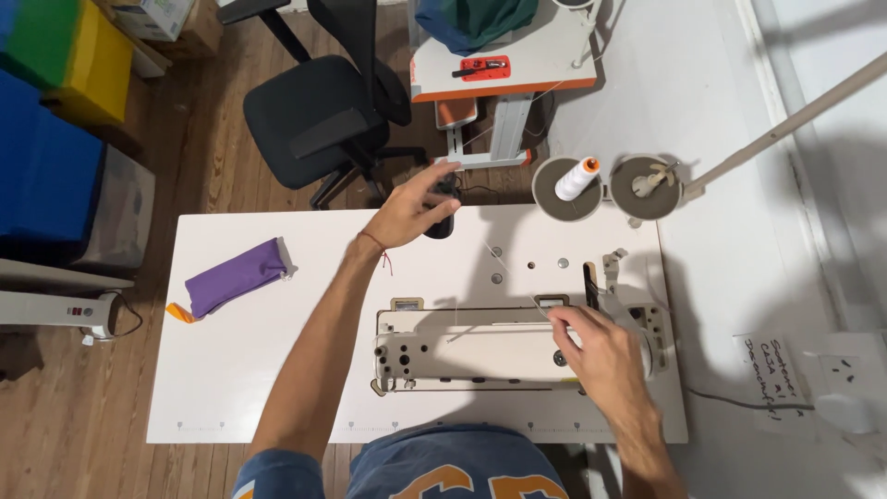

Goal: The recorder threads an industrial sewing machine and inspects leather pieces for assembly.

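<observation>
Right hand (596, 346) on sewing machine (480, 349), left hand (413, 209) gripping black object (443, 218)

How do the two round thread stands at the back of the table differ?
The left stand carries an upright white thread cone with an orange top; the right stand has no cone, only a bare spindle with a small cream piece at its centre. The left stand lies closer to the left hand, which holds a dark object at the table's back edge; the right stand lies by the slanted pole. Both are grey, round and similar in size, side by side.
</observation>
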